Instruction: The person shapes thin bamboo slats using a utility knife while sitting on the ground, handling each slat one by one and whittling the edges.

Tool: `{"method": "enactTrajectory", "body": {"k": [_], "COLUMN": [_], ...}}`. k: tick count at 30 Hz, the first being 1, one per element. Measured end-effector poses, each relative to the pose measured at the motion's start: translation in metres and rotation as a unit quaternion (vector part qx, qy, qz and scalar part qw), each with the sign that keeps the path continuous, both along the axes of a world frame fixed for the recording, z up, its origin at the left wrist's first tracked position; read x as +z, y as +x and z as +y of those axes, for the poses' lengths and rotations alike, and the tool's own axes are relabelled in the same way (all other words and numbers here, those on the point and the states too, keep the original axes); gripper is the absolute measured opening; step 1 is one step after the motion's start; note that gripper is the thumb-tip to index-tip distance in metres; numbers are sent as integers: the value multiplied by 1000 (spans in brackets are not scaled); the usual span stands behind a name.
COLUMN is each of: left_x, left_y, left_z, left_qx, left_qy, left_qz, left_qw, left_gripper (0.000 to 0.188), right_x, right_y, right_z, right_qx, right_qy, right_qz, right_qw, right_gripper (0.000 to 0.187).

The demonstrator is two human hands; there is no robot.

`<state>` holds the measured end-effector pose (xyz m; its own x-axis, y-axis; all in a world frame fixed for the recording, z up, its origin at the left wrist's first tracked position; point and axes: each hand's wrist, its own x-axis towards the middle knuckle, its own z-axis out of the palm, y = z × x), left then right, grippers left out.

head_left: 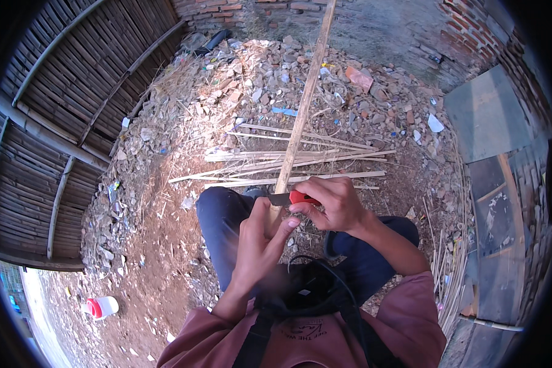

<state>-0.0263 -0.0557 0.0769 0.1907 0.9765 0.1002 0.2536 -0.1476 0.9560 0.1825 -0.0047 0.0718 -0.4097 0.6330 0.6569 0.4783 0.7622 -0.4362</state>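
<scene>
A long, flat, pale tan strip of wood or bamboo [300, 116] is held near its lower end by the left hand [259, 244], the fingers curled round it and the thumb lying alongside. A utility knife with a red handle and a dark, flat blade [300, 197] is gripped by the right hand [334, 203], its fingers folded closely about the handle. The blade is laid across the strip just above the left hand; how deep it is set cannot be told.

On the brown earthen ground [165, 245], between the knees and the rubble along the far edge, a loose heap of thin, pale, straight slats [325, 161] is spread crosswise. These may be judged finished pieces, so a fair share of the cutting seems done. The held strip looks wider than the slats and is seen in one length, its far end cut off by the upper rim of the view; its splitting or trimming is judged to be left, with no separated piece seen at the blade.
</scene>
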Motion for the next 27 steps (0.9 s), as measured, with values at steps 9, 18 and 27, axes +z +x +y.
{"method": "enactTrajectory", "body": {"k": [9,18,27], "left_x": [-9,-9,-3], "left_y": [1,1,10], "left_z": [4,4,0], "left_qx": [-2,-6,46], "left_qy": [37,15,55], "left_qz": [-29,-55,-12], "left_qw": [999,998,997], "left_gripper": [31,31,19], "right_x": [2,2,3], "right_y": [-7,-6,-10], "right_z": [0,-3,-6], "right_qx": [31,33,-2], "right_qy": [4,-16,-6], "right_qz": [17,13,-3], "right_qw": [999,999,1000], "right_gripper": [28,28,25]}}
